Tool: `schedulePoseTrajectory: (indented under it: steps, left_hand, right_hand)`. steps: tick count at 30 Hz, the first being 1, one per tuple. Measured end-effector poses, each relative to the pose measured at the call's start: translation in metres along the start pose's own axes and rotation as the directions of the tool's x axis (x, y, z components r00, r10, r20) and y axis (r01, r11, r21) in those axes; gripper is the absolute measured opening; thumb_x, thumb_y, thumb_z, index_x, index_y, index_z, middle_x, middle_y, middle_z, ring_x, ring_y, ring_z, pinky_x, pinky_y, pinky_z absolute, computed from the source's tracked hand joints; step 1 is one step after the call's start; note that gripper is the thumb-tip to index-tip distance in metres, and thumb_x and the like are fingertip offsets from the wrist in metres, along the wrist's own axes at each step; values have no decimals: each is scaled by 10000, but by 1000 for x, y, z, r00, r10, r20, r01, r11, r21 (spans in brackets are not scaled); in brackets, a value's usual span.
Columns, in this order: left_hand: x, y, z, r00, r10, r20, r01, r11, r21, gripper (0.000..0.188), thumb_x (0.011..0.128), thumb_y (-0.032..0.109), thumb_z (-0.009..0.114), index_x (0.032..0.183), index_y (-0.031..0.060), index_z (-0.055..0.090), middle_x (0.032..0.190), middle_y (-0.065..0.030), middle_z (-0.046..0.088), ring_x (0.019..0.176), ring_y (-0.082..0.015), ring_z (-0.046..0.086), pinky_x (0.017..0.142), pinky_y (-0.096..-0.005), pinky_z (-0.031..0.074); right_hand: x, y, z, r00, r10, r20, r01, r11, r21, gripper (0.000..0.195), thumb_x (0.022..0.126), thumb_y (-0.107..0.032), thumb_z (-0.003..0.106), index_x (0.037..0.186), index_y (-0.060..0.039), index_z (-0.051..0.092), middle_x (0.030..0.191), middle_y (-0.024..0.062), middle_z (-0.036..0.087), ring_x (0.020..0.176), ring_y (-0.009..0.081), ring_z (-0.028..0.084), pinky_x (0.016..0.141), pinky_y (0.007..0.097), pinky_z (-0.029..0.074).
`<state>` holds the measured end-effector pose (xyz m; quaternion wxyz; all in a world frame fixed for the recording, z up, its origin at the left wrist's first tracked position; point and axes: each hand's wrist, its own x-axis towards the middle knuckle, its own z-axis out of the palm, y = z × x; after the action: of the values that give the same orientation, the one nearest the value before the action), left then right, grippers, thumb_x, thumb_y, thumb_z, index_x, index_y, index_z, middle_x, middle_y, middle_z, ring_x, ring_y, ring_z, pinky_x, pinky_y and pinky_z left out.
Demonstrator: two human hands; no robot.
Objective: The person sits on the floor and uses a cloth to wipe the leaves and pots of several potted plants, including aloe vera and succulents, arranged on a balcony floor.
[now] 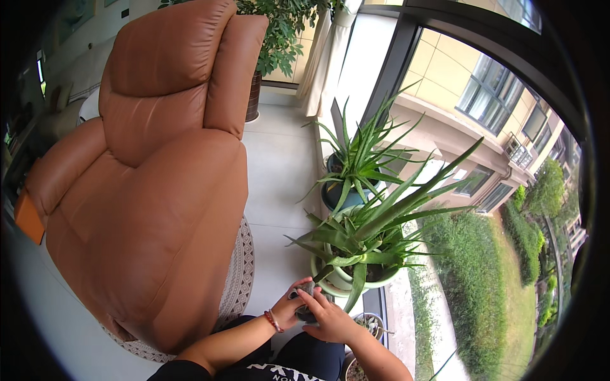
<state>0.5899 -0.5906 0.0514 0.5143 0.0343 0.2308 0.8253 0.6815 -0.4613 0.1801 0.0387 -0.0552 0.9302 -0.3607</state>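
Low in the view, in front of my body, both hands are around a small dark grey object (305, 313); it looks stone-like, but its kind is hard to tell behind my fingers. My left hand (289, 305), with a red and white bead bracelet at the wrist, holds it from the left. My right hand (329, 320) lies over its right side, fingers spread across it. Just beyond the hands stands a large aloe plant (364, 250) in a pale green pot (334, 274), its leaf tips close to my fingers.
A brown leather recliner (157, 205) fills the left, on a round patterned rug (245, 266). A second aloe (357, 166) in a blue-green pot stands farther along the window. Small potted plants (369, 324) sit beside my right forearm. A tall leafy plant (279, 43) stands behind the recliner.
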Motion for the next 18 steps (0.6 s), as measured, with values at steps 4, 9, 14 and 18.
schedulePoseTrajectory:
  steps: [4, 9, 14, 18]
  left_hand:
    - [33, -1, -8, 971, 22, -238, 22, 983, 182, 447, 809, -41, 619, 1216, 105, 505, 1109, -90, 574, 1015, -192, 584, 871, -338, 502]
    - [129, 4, -36, 897, 382, -224, -125, 704, 699, 467, 779, -7, 657, 1213, 17, 486, 1116, -89, 577, 1032, -196, 561, 882, -309, 462]
    - [182, 8, -42, 899, 437, -17, -308, 661, 684, 636, 796, 12, 626, 1368, 52, 350, 1206, -106, 540, 1134, -208, 498, 941, -306, 409]
    - [190, -1, -39, 886, 448, 119, -367, 520, 772, 711, 847, 73, 585, 1445, 82, 201, 1396, -104, 369, 1270, -213, 370, 992, -318, 384]
  right_hand:
    - [-22, 42, -27, 933, 185, -308, -254, 946, -201, 563, 744, -203, 703, 1254, -86, 495, 1179, 161, 561, 1026, 320, 584, 832, 382, 496]
    - [-50, 159, -31, 742, 38, -669, -409, 816, -407, 73, 746, -158, 675, 756, -107, 624, 761, 71, 588, 759, 286, 567, 682, 399, 459]
    - [-29, 172, -20, 721, -13, -693, -446, 757, -477, 144, 706, -160, 643, 657, -106, 518, 716, 72, 501, 740, 299, 498, 693, 422, 372]
    - [-25, 187, -17, 721, -59, -690, -436, 736, -518, 89, 678, -158, 546, 646, -103, 484, 695, 81, 485, 712, 292, 485, 692, 408, 354]
